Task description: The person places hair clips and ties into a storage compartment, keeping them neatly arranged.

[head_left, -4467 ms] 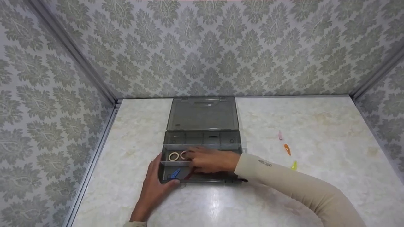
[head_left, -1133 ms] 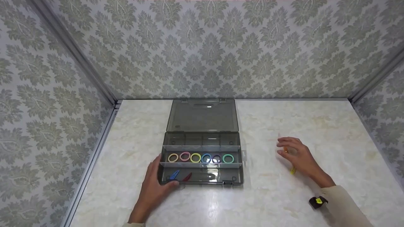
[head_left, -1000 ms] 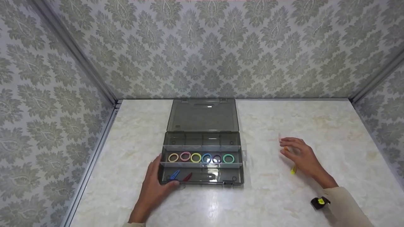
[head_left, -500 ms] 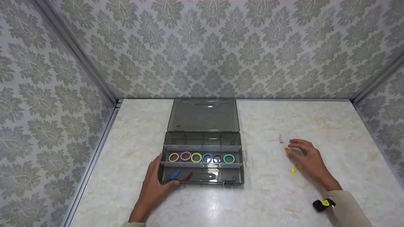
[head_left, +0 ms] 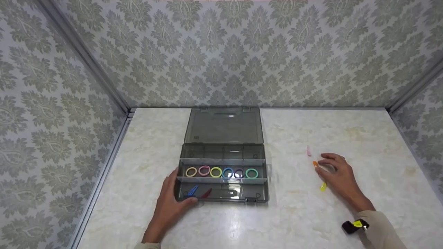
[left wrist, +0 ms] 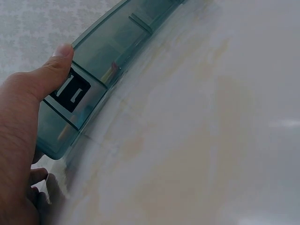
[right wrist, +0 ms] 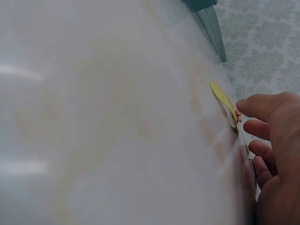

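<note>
My left hand (head_left: 169, 204) holds the left end of a grey see-through storage box (head_left: 223, 126), thumb on its front wall, fingers along its side; the left wrist view shows that thumb against the box (left wrist: 119, 40). A blue hair clip (head_left: 192, 190) and a dark red one (head_left: 206, 193) lie in the front compartment. Over on the right, my right hand (head_left: 342, 180) has its thumb tip close beside an orange hair clip (head_left: 315, 164), fingers loosely bent and apart. A yellow hair clip (right wrist: 221, 97) lies under that hand; a pink clip (head_left: 308, 151) lies farther back.
Several coloured hair ties (head_left: 216, 172) stand in a row in the middle compartment. The box's lid lies folded back toward the patterned wall (head_left: 233, 52). A black wrist camera with a yellow mark (head_left: 355, 225) sits at my right wrist above the pale marbled table (head_left: 287, 221).
My right hand has left the box, where the dark red clip now lies, and moved right to the loose clips. It then drew slightly farther right. My left hand stays on the box.
</note>
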Demonstrator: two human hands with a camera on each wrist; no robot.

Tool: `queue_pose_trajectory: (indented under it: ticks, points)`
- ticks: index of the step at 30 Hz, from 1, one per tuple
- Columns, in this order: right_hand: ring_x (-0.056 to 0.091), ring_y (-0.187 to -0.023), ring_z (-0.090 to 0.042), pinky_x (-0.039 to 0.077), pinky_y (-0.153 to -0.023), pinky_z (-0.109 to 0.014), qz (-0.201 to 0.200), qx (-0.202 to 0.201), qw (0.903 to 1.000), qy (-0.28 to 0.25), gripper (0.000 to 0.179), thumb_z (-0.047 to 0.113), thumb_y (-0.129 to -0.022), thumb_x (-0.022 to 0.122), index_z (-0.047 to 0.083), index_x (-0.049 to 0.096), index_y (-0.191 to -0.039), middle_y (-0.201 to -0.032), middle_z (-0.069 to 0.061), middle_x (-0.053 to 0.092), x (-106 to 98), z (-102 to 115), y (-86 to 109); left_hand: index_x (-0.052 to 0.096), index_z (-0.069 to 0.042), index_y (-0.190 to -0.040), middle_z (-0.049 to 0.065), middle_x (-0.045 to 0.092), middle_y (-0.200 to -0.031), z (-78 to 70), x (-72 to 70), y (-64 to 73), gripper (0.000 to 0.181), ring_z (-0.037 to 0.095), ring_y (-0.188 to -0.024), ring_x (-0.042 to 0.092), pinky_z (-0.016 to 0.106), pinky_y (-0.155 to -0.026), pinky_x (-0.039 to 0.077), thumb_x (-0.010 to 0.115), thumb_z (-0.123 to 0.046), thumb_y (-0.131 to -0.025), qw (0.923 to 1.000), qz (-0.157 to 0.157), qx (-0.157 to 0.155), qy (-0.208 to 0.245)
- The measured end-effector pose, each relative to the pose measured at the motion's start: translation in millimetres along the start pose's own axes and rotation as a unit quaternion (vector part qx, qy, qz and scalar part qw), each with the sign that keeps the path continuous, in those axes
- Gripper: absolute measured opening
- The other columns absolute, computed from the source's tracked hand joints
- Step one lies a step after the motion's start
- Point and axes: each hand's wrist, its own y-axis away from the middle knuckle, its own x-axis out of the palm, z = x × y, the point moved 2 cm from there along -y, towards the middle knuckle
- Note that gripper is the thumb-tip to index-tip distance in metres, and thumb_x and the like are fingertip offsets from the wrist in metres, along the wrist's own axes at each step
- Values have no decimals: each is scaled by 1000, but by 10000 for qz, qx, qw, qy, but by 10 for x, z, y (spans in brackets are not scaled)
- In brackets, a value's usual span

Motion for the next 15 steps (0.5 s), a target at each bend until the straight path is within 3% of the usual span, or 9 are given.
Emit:
queue_pose_trajectory:
  ticks: [7, 15]
  points:
    - [55, -133, -37, 33, -106, -11, -303, -53, 9991, 291, 16, 6, -93, 89, 0, 82, -106, -135, -19, 69, 65, 34, 3, 18, -34, -177, 6, 26, -179, -18, 1, 6, 129, 36, -167, 24, 65, -133, 23, 92, -70, -78, 10000, 31, -42, -50]
    - [55, -131, -42, 42, -111, -60, -660, 153, 9974, 229, 11, 2, -92, 88, -3, 81, -99, -132, -22, 69, 151, 131, -8, 19, -31, -177, 7, 26, -180, -11, -11, 4, 130, 36, -168, 21, 65, -133, 23, 92, -71, -77, 9999, 21, 43, -88]
